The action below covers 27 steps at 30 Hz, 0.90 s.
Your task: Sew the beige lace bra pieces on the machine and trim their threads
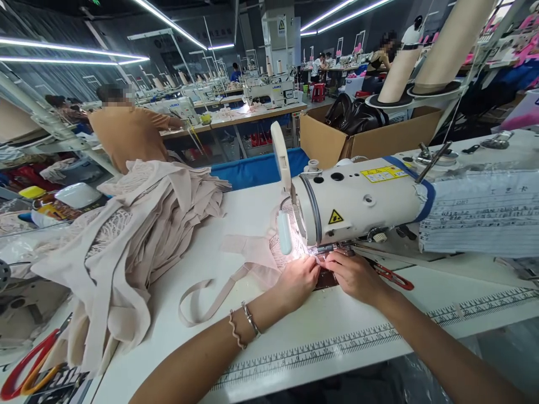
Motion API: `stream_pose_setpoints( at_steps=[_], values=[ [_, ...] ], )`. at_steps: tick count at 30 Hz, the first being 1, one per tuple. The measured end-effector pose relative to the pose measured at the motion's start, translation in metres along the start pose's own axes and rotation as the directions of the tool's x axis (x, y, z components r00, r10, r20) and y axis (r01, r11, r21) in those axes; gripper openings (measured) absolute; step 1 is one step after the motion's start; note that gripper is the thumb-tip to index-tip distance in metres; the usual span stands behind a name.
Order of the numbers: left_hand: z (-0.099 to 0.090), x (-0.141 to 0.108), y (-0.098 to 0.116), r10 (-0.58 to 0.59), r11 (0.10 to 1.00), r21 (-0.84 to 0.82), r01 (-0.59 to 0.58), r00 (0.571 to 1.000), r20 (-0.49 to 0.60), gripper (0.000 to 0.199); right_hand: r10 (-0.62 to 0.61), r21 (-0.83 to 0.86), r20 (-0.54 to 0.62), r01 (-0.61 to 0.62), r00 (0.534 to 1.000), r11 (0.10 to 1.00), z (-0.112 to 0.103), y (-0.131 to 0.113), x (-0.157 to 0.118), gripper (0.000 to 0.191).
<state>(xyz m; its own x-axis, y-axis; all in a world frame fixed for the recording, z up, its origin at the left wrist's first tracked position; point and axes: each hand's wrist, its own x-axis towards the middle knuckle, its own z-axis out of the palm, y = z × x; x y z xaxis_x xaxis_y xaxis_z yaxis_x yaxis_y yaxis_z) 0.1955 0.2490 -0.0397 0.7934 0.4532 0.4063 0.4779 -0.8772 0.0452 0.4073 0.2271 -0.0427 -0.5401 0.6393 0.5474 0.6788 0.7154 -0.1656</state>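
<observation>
Fabric piece (269, 255) pinched flat by left hand (300, 280) and right hand (356, 276); needle hidden.

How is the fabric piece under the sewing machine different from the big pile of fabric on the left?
The fabric piece lies flat as a single item, pressed by the left hand and right hand; the fabric pile is heaped high and untouched. The piece is brightly lit by the machine lamp; the pile is not. Both are beige-pink.

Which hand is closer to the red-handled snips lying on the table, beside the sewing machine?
Right. The right hand lies just left of the red snips, almost touching them. The left hand is farther left, beyond the right hand.
</observation>
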Motion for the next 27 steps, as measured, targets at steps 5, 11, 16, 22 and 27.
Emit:
stream_pose_setpoints(
  at_steps=[5,11,16,22,27],
  values=[
    [0.01,-0.002,-0.003,-0.07,0.998,-0.009,0.07,0.992,-0.105,0.032,0.043,0.027,0.024,-0.044,0.999,0.999,0.0,0.0,0.0,0.038],
    [0.014,-0.003,-0.004,-0.121,0.993,-0.033,0.116,0.975,-0.187,0.038,0.053,0.073,0.039,-0.056,0.998,0.996,-0.002,-0.001,0.002,0.04],
    [0.014,-0.002,-0.005,-0.11,0.994,-0.041,0.104,0.98,-0.166,0.037,-0.063,-0.025,0.031,0.064,0.998,0.998,-0.003,-0.001,0.003,0.038],
    [0.009,-0.003,-0.004,-0.016,0.999,-0.031,0.014,0.997,-0.082,0.035,-0.049,-0.015,0.045,0.05,0.998,0.999,-0.005,0.0,-0.001,0.038],
    [0.0,-0.012,0.003,-0.054,0.999,-0.004,0.054,0.996,-0.068,0.032,0.039,-0.033,0.059,-0.038,0.997,0.999,-0.001,0.004,-0.005,0.04]
  ],
)
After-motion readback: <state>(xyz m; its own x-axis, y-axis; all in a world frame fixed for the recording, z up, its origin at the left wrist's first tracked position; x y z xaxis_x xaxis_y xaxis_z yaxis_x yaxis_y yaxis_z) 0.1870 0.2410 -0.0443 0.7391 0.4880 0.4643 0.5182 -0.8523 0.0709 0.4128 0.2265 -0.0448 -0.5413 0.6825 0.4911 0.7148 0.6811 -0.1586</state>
